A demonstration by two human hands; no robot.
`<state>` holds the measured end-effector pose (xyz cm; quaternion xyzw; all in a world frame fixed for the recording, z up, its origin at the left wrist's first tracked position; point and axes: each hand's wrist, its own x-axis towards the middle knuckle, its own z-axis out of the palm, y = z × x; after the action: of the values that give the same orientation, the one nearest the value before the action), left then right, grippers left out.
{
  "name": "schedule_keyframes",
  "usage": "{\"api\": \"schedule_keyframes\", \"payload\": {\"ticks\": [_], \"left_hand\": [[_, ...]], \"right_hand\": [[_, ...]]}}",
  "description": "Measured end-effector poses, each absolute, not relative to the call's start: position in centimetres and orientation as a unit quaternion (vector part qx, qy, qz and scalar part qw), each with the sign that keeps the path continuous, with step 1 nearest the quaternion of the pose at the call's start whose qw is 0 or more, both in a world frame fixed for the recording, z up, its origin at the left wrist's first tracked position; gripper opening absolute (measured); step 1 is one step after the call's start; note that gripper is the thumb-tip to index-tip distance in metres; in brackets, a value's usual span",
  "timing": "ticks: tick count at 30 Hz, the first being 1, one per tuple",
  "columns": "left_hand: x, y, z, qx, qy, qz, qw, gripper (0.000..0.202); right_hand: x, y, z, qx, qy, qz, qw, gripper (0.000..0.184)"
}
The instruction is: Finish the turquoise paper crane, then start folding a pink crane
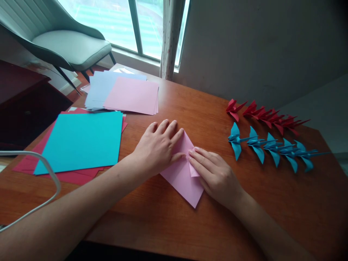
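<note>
A partly folded sheet of pink origami paper (182,180) lies flat on the wooden table, one corner pointing toward me. My left hand (160,146) rests on its upper left part with the fingers spread, the thumb reaching in to the middle. On the right side, my right hand (217,174) presses a folded flap down, its fingers stretched out and lying close together on the paper. The palm side of both hands is hidden, and part of the sheet is covered by them.
Teal paper (81,141) lies over red sheets (81,177) at left. Behind are pink sheets (133,95) and pale blue sheets (102,87). Rows of red paper cranes (274,117) and blue paper cranes (272,146) stand at right. A white cable (56,181) loops at far left.
</note>
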<state>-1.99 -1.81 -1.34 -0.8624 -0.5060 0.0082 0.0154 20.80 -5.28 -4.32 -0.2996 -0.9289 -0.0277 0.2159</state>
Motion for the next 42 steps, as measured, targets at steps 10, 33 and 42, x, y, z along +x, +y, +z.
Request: {"api": "schedule_keyframes", "payload": {"ticks": [10, 33, 42], "left_hand": [[-2.0, -1.8, -1.3, -0.864, -0.503, 0.002, 0.019, 0.065], [-1.0, -3.8, -0.1, -0.872, -0.484, 0.037, 0.052, 0.055], [-0.9, -5.6, -0.3, -0.913, -0.406, 0.018, 0.025, 0.039]], "right_hand": [[20.8, -5.4, -4.1, -0.315, -0.929, -0.005, 0.197, 0.041], [20.7, -5.4, -4.0, -0.335, -0.921, 0.022, 0.199, 0.04], [20.8, -5.6, -4.0, -0.341, -0.921, 0.018, 0.188, 0.04]]}}
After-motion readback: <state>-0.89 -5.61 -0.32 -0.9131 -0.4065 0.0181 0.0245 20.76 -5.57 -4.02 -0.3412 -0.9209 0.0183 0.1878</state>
